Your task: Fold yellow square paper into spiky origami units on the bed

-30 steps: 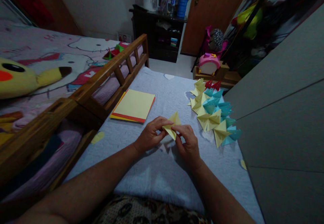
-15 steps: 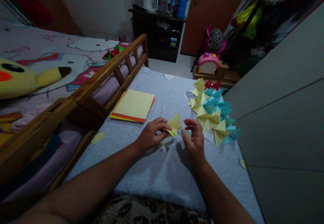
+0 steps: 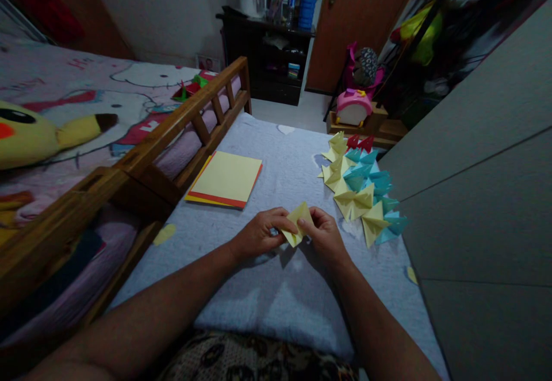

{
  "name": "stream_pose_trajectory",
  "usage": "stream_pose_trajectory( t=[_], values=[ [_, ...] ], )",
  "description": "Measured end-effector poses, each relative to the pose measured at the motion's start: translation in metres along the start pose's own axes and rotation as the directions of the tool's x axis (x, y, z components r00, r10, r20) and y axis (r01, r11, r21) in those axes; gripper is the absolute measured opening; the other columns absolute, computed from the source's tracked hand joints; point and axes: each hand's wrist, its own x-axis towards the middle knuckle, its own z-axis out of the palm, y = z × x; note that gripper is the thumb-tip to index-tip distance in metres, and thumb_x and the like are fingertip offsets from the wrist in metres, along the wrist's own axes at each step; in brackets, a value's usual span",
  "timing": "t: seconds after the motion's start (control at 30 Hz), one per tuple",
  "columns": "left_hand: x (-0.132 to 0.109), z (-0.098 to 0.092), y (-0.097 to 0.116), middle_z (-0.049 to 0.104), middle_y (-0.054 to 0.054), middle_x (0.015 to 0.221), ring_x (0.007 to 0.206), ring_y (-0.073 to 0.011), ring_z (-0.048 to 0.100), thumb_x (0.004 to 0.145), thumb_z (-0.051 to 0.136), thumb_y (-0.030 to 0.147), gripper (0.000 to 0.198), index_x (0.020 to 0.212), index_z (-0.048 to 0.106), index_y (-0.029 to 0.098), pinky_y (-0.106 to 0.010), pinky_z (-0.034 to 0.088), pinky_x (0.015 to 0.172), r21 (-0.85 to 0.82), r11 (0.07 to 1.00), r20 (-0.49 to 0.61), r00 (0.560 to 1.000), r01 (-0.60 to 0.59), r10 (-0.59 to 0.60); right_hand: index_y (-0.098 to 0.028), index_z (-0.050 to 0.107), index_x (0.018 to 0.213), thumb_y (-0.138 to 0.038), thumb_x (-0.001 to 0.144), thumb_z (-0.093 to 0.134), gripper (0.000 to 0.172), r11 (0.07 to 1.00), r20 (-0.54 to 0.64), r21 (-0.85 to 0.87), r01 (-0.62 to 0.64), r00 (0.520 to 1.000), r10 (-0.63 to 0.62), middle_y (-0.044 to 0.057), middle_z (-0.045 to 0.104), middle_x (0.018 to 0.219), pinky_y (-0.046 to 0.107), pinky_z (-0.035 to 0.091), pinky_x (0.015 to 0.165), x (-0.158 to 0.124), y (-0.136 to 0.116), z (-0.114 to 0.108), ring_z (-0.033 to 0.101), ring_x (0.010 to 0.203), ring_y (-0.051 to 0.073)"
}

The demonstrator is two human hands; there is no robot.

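Observation:
A small folded piece of pale yellow origami paper [image 3: 301,215] is held up between my two hands, over the bed. My left hand [image 3: 266,233] pinches its left side between thumb and fingers. On the right side, my right hand [image 3: 324,233] grips it, the thumb lying on its front face. To the right stand several folded paper figures, yellow ones [image 3: 354,201], light blue ones [image 3: 366,174] and red ones [image 3: 365,143]. Left of my hands lies a stack of square paper sheets [image 3: 228,175], pale yellow on top, with orange and darker yellow edges showing underneath.
A wooden bed rail [image 3: 185,119] runs along the left, with a yellow plush toy [image 3: 30,134] on the bedding beyond it. A pale cabinet wall [image 3: 483,197] borders the right side. A pink toy case [image 3: 354,107] stands past the bed's far end.
My right hand, which was apart with fingers spread, has closed on the right side of the folded yellow paper. The paper has turned and moved slightly lower.

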Motion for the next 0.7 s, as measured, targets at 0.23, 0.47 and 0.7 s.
stream_pose_trajectory(
  t=[0.23,0.47,0.7],
  values=[
    [-0.001,0.001,-0.003,0.067,-0.003,0.082,0.075,-0.0152,0.064,0.083,0.062,0.015,0.014,0.089,0.075,0.019,-0.027,0.048,0.071,-0.031,0.999,0.061,0.997,0.039,-0.037,-0.019,0.064,0.067,-0.044,0.075,0.074,0.028,0.999,-0.009,-0.049,0.006,1.000,-0.006,-0.003,0.058,0.061,0.023,0.041,0.052,0.003,0.000,-0.002,0.047,0.055,0.011],
    [0.000,0.003,-0.001,0.068,-0.004,0.083,0.075,-0.0150,0.064,0.084,0.061,0.017,0.014,0.088,0.075,0.019,-0.027,0.048,0.070,-0.056,0.997,0.114,0.993,0.051,-0.045,-0.021,0.059,0.068,-0.042,0.069,0.074,0.026,1.000,-0.074,0.005,-0.001,0.997,0.002,-0.005,0.052,0.059,0.023,0.037,0.049,0.003,-0.009,-0.001,0.044,0.051,0.010],
    [-0.001,0.004,-0.001,0.065,-0.003,0.081,0.074,-0.0141,0.063,0.082,0.061,0.014,0.015,0.088,0.075,0.017,-0.026,0.047,0.069,-0.051,0.998,0.098,0.995,0.030,-0.025,-0.021,0.053,0.064,-0.050,0.079,0.067,0.036,0.999,-0.128,-0.031,0.024,0.991,-0.028,-0.007,0.044,0.055,0.021,0.032,0.044,0.002,-0.010,0.003,0.039,0.048,0.009]
  ],
)
